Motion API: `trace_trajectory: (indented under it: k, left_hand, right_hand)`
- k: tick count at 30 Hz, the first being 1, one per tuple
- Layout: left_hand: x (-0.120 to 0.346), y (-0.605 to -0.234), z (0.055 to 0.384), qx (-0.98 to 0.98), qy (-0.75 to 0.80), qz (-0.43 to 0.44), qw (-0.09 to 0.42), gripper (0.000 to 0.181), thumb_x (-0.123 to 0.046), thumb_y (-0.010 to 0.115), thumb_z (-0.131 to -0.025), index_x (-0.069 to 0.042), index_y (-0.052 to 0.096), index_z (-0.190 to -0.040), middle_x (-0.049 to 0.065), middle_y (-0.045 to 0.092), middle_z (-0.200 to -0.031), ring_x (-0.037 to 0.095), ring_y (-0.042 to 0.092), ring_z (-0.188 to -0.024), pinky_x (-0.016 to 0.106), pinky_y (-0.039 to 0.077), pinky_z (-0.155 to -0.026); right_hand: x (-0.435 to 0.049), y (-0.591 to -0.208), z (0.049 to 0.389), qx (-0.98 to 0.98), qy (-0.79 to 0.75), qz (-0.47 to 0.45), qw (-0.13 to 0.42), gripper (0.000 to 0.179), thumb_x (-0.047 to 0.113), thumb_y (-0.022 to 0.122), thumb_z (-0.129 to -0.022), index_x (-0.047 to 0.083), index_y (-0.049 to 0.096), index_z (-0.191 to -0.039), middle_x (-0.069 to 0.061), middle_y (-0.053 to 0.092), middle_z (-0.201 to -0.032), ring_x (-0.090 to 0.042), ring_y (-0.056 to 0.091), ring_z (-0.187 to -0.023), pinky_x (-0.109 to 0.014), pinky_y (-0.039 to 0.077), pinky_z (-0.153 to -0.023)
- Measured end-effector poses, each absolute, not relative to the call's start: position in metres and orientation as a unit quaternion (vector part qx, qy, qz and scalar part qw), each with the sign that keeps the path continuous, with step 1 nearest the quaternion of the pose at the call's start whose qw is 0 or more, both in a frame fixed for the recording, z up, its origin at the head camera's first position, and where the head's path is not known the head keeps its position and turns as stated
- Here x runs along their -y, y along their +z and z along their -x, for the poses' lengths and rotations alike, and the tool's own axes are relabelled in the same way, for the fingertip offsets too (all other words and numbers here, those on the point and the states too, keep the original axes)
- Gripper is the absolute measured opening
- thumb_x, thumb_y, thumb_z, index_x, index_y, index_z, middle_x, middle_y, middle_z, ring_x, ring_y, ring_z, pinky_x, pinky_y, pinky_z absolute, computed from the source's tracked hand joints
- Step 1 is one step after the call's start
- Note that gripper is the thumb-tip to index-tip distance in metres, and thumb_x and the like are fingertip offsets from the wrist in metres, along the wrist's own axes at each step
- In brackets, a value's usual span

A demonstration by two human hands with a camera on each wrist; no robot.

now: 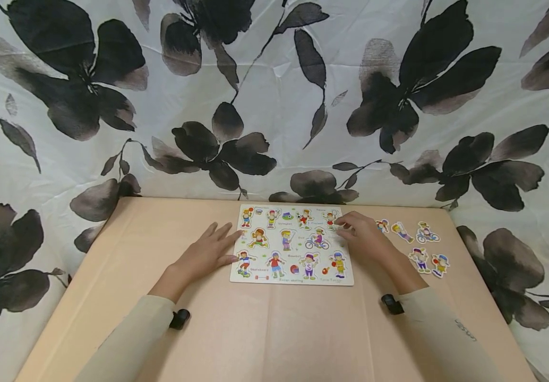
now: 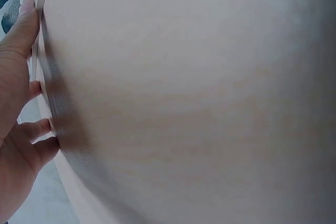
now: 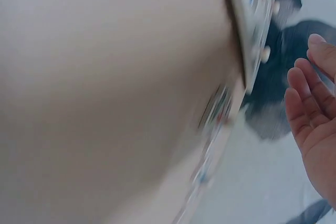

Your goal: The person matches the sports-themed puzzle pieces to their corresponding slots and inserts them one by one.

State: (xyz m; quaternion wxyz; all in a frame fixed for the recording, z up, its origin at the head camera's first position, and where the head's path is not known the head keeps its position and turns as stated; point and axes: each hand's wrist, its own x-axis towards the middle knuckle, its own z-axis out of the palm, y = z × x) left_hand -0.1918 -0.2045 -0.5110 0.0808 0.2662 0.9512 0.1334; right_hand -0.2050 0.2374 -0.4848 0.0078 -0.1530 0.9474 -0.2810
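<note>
A white puzzle board [image 1: 236, 277] printed with children playing sports lies flat near the table's far edge. At its left edge rests my left hand [image 1: 206, 251], fingers spread and thumb by the lower side. The left wrist view shows that thumb and the fingertips [image 2: 48, 148] along the board's edge. Above the upper right corner is my right hand [image 1: 362, 233], its fingertips close over the tennis-player piece [image 1: 330, 219]. In the right wrist view the right hand [image 3: 315, 114] is loosely bent, with no piece visible between thumb and fingers.
Several loose puzzle pieces lie right of the board, among them a cyclist [image 1: 427, 232] and a figure in purple and white [image 1: 419, 260]. A beige cover lies on the table [image 1: 303, 334]. Floral cloth [image 1: 298, 122] hangs behind it.
</note>
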Motion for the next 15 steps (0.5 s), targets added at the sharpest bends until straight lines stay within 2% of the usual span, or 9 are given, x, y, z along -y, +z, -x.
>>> trace_trajectory:
  k: [10,15]
  left_hand:
    - [0.205,-0.513,0.193,-0.951,0.133,-0.264,0.089,0.074,-0.058,0.061,-0.099,-0.027,0.036,-0.162,0.015,0.029,-0.170,0.053,0.020,-0.154,0.070,0.042,-0.109]
    - [0.205,-0.514,0.193,-0.951,0.133,-0.263,0.089,0.074,-0.059,0.059,-0.099,-0.029,0.035,-0.163,0.014,0.028,-0.170,0.053,0.019,-0.155,0.071,0.042,-0.109]
  right_hand:
    - [-0.322,-0.501,0.193,-0.955,-0.260,0.123,-0.069,0.024,0.008,0.073,-0.095,0.002,0.072,-0.119,-0.015,0.070,-0.117,-0.034,0.070,-0.097,-0.053,0.056,-0.085]
    - [-0.352,-0.502,0.184,-0.963,-0.239,0.101,-0.065,0.034,0.012,0.076,-0.094,0.001,0.069,-0.125,-0.020,0.068,-0.118,-0.038,0.068,-0.097,-0.057,0.054,-0.083]
